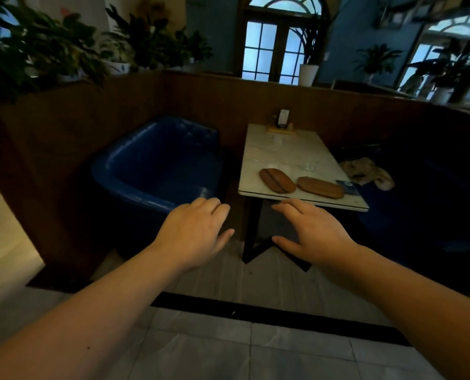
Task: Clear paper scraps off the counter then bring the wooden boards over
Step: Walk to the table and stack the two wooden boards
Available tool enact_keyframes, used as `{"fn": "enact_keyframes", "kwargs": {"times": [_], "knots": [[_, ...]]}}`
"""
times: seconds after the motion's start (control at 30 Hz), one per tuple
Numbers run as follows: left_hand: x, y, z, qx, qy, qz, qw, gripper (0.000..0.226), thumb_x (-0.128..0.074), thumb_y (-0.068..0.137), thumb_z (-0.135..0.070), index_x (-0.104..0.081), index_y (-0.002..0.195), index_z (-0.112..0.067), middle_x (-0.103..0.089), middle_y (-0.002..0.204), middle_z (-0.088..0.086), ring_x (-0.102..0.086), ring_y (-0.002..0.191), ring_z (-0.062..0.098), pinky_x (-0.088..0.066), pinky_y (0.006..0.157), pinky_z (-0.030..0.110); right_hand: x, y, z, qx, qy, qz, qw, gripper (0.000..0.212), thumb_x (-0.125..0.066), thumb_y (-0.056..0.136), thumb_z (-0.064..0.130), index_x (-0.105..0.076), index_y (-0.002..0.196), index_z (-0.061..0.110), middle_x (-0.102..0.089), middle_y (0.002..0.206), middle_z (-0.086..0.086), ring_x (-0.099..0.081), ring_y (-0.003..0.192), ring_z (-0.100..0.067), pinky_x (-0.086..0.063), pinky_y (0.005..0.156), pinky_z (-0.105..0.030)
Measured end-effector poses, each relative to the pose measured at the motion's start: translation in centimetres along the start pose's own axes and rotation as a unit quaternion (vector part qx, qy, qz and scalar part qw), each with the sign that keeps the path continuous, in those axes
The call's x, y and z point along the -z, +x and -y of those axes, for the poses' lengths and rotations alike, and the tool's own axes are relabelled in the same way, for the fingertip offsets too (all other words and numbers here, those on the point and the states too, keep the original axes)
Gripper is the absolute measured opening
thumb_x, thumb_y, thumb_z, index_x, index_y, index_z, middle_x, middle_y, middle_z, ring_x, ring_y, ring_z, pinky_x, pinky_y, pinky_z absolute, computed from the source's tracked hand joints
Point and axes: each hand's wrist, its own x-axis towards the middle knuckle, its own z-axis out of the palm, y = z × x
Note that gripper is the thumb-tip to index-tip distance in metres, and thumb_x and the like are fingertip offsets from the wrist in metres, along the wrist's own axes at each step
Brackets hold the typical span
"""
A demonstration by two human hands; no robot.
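Two oval wooden boards lie side by side near the front edge of a white marble table [288, 154]: the left board [277, 180] and the right board [320, 187]. My left hand [194, 233] and my right hand [312, 233] are stretched out in front of me, palms down, fingers apart and empty. Both hands hover short of the table's front edge, above the floor, apart from the boards. No paper scraps can be made out on the table.
A blue armchair [157, 165] stands left of the table, and a dark blue seat with a crumpled cloth [368, 171] stands right. A small card stand [283, 122] sits at the table's far end. A wooden partition with plants encloses the booth. A black threshold strip [269, 314] crosses the floor.
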Motion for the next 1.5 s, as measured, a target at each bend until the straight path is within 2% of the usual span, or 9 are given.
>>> {"fn": "enact_keyframes", "kwargs": {"times": [0.5,0.7,0.9,1.07,1.2,1.27,1.33,1.4,1.5], "knots": [[-8.7,18.4,4.0,-0.030,0.034,0.010,0.999,0.050,-0.039,0.089,-0.052,-0.047,0.126,-0.018,-0.059,0.119,0.000,-0.056,0.103,0.019,-0.050,0.069,0.033,-8.5,11.7,-14.7,-0.059,0.050,-0.033,0.996,0.069,-0.049,0.080,0.066,-0.036,0.138,0.030,-0.050,0.134,0.006,-0.054,0.114,-0.016,-0.050,0.087,-0.034],[-13.1,26.3,5.3,-0.056,0.029,0.021,0.998,0.050,-0.040,0.087,-0.052,-0.050,0.121,-0.017,-0.060,0.116,0.002,-0.057,0.100,0.019,-0.053,0.067,0.035,-11.2,15.3,-20.5,-0.079,0.051,-0.030,0.995,0.067,-0.051,0.079,0.066,-0.037,0.135,0.032,-0.052,0.131,0.005,-0.056,0.110,-0.017,-0.049,0.085,-0.034],[-19.3,35.7,7.3,-0.078,0.000,0.020,0.997,0.050,-0.044,0.086,-0.051,-0.050,0.122,-0.016,-0.060,0.117,0.003,-0.057,0.102,0.021,-0.053,0.068,0.037,-14.4,20.3,-27.5,-0.112,0.045,-0.001,0.993,0.067,-0.050,0.078,0.066,-0.038,0.133,0.032,-0.051,0.130,0.004,-0.053,0.113,-0.017,-0.052,0.085,-0.036],[-26.0,46.0,9.4,-0.098,-0.010,0.031,0.995,0.049,-0.042,0.086,-0.051,-0.050,0.120,-0.016,-0.061,0.113,0.002,-0.057,0.099,0.021,-0.049,0.063,0.034,-17.5,25.9,-34.4,-0.146,0.020,0.010,0.989,0.062,-0.053,0.079,0.064,-0.043,0.127,0.026,-0.054,0.125,-0.001,-0.054,0.107,-0.020,-0.049,0.083,-0.035],[-30.5,53.4,10.8,-0.116,-0.014,0.055,0.992,0.049,-0.038,0.087,-0.052,-0.049,0.118,-0.016,-0.060,0.112,0.003,-0.056,0.098,0.022,-0.045,0.060,0.034,-19.9,29.2,-38.6,-0.170,0.034,0.044,0.984,0.065,-0.051,0.078,0.065,-0.041,0.130,0.028,-0.052,0.125,0.002,-0.051,0.108,-0.018,-0.046,0.083,-0.033],[-32.8,57.3,11.2,-0.118,-0.021,0.062,0.991,0.049,-0.037,0.087,-0.053,-0.049,0.118,-0.017,-0.060,0.112,0.004,-0.056,0.100,0.023,-0.043,0.059,0.033,-21.0,30.6,-40.9,-0.187,0.051,0.048,0.980,0.061,-0.055,0.078,0.063,-0.039,0.128,0.031,-0.051,0.120,0.005,-0.051,0.104,-0.017,-0.044,0.076,-0.028],[-34.7,60.2,11.3,-0.116,-0.037,0.078,0.990,0.048,-0.038,0.087,-0.053,-0.049,0.119,-0.018,-0.059,0.112,0.004,-0.055,0.101,0.023,-0.045,0.061,0.035,-21.8,31.6,-42.8,-0.197,0.076,0.026,0.977,0.056,-0.060,0.077,0.060,-0.037,0.121,0.034,-0.049,0.106,0.009,-0.049,0.089,-0.012,-0.032,0.061,-0.016],[-36.7,62.8,11.2,-0.111,-0.047,0.090,0.989,0.048,-0.040,0.087,-0.053,-0.050,0.119,-0.019,-0.059,0.112,0.004,-0.056,0.100,0.022,-0.048,0.062,0.036,-23.1,32.5,-45.0,-0.218,0.102,0.028,0.970,0.055,-0.060,0.077,0.060,-0.036,0.119,0.035,-0.040,0.100,0.014,-0.040,0.084,-0.005,-0.022,0.056,-0.011],[-40.3,67.0,11.0,-0.098,-0.052,0.101,0.989,0.046,-0.041,0.087,-0.053,-0.051,0.117,-0.019,-0.060,0.110,0.003,-0.056,0.098,0.022,-0.047,0.061,0.035,-26.3,34.0,-49.4,-0.257,0.148,0.051,0.953,0.060,-0.058,0.078,0.063,-0.038,0.126,0.034,-0.045,0.109,0.013,-0.045,0.086,-0.005,-0.035,0.060,-0.019]]}}
